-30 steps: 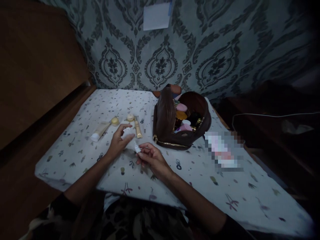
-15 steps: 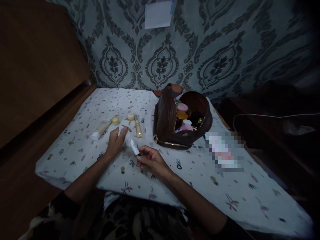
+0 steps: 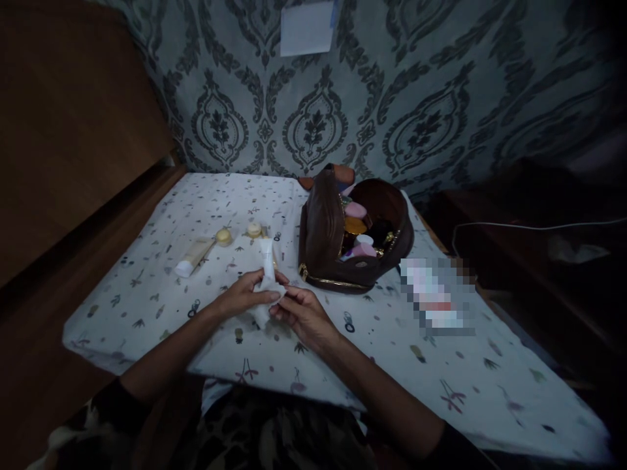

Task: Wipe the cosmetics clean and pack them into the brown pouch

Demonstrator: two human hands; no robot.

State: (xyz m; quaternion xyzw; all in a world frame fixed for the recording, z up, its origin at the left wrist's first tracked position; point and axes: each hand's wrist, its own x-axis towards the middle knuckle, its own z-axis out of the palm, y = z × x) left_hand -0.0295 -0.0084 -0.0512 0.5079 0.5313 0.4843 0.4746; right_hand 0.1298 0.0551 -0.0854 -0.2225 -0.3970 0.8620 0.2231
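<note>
A slim white tube (image 3: 267, 254) stands up between my hands, its lower part wrapped in a thin white tissue (image 3: 262, 314). My left hand (image 3: 245, 294) is closed round the tissue and tube, with the thumb across the front. My right hand (image 3: 304, 314) is closed too, its fingertips pinching the tissue's right side. Behind the tube, a gold tube is mostly hidden. Farther back lie a small round jar (image 3: 254, 230) with a pale lid and a yellow round jar (image 3: 224, 236). Left of these is a beige tube (image 3: 194, 256) with a white cap.
An unzipped brown bag (image 3: 321, 241) stands right of my hands, holding several cosmetic containers. Farther right, a pixelated item (image 3: 435, 297) rests on the patterned tablecloth (image 3: 392, 372). A wooden panel (image 3: 83, 130) rises at the left, and a patterned wall (image 3: 313, 124) is behind.
The white tube has turned from slanting down to the right to upright. My left hand has moved right and nearer, and my right fingers have gone from the tube's end to the tissue.
</note>
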